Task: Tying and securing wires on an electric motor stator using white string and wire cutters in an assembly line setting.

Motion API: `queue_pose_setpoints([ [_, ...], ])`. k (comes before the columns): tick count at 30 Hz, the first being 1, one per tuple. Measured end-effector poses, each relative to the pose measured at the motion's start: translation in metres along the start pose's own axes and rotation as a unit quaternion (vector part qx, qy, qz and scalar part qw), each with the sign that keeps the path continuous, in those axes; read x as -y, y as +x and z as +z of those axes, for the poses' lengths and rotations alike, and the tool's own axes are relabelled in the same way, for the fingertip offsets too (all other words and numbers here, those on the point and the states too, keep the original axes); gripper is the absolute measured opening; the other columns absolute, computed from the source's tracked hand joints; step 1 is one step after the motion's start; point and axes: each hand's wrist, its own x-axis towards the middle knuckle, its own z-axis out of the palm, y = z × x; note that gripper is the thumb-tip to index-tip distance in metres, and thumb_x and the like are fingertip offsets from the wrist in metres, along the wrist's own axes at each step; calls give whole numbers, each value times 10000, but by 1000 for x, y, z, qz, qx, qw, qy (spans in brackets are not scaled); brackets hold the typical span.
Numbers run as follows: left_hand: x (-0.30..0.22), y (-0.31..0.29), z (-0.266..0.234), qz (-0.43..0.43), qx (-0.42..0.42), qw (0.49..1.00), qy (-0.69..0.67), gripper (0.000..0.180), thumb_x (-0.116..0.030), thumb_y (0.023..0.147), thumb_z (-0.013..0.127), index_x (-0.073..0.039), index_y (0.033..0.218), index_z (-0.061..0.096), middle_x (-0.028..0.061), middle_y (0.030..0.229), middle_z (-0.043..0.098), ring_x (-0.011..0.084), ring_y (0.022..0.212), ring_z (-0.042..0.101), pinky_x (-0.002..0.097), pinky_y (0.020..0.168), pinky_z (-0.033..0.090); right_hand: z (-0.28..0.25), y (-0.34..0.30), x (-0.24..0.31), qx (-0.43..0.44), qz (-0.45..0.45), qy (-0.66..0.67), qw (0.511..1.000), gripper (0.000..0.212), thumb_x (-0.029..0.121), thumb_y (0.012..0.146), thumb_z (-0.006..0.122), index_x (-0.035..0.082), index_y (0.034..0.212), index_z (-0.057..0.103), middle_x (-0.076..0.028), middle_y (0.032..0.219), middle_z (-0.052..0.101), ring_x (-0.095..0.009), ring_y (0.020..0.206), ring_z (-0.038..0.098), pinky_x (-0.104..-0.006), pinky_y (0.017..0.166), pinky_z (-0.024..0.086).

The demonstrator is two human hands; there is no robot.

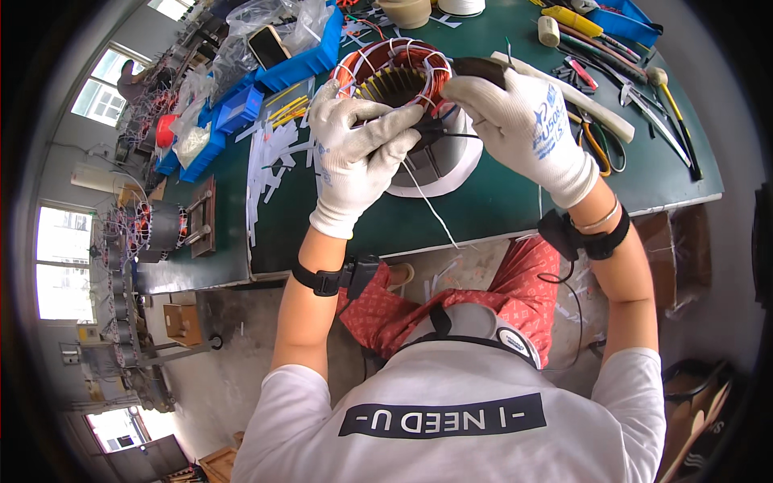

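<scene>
A motor stator (439,165) stands on the green workbench, its upper ring of copper winding (358,63) bound with white cord and yellow slot strips inside the bore. My left hand (354,141), in a white glove, is closed against the near left of the winding, fingers curled over its front. From below those fingers a loose white cord (431,205) hangs past the bench edge. My right hand (515,121), also gloved, is closed at the winding's right side around a dark, rounded tool (481,69). That tool's working end is hidden. Dark leads (439,131) come out between the hands.
White paper strips (270,157) and yellow strips (290,110) lie left of the stator. Blue bins (302,64) with plastic bags and a phone (269,47) stand behind them. Right are orange-handled pliers (597,149), calipers (632,97), mallets (548,32) and a pale bar (600,113).
</scene>
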Motion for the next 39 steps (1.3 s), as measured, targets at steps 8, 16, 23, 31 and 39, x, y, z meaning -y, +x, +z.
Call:
queue_pose_setpoints([
  [8, 7, 3, 5, 38, -44, 998, 37, 245, -273, 787, 769, -251, 1031, 770, -58, 805, 596, 171, 794, 541, 402, 871, 413, 4, -10, 24, -38, -19, 81, 996, 431, 152, 747, 780, 193, 1168, 694, -81, 1070, 704, -259, 748, 710, -306, 616, 569],
  [16, 4, 6, -6, 35, -11, 999, 19, 303, -335, 802, 755, -197, 1072, 751, -37, 817, 638, 175, 827, 591, 422, 956, 391, 29, -16, 4, -14, 29, 128, 991, 328, 387, 899, 667, 131, 1097, 721, -83, 688, 674, -241, 555, 652, -327, 482, 498],
  [23, 11, 8, -25, -74, 77, 984, -141, 234, -272, 900, 650, -135, 1083, 697, 19, 902, 689, 246, 943, 592, 406, 992, 368, 25, -9, 4, 35, -9, 51, 998, 353, 413, 918, 630, 126, 1105, 717, -85, 573, 598, -244, 473, 602, -345, 437, 458],
  [31, 20, 9, -23, -105, 74, 975, -182, 136, -220, 753, 800, -150, 858, 749, -26, 783, 660, 161, 838, 587, 371, 867, 420, 25, -7, 1, 49, -107, 21, 993, 328, 304, 888, 640, 132, 1163, 694, -35, 784, 701, -198, 503, 626, -321, 442, 483],
  [39, 17, -1, -19, -76, 43, 988, -130, 232, -224, 641, 866, -164, 846, 776, -29, 866, 694, 151, 882, 602, 418, 1021, 361, 25, -7, 17, 75, -15, 43, 996, 307, 279, 886, 639, 142, 1156, 696, -50, 865, 718, -203, 570, 663, -319, 482, 511],
])
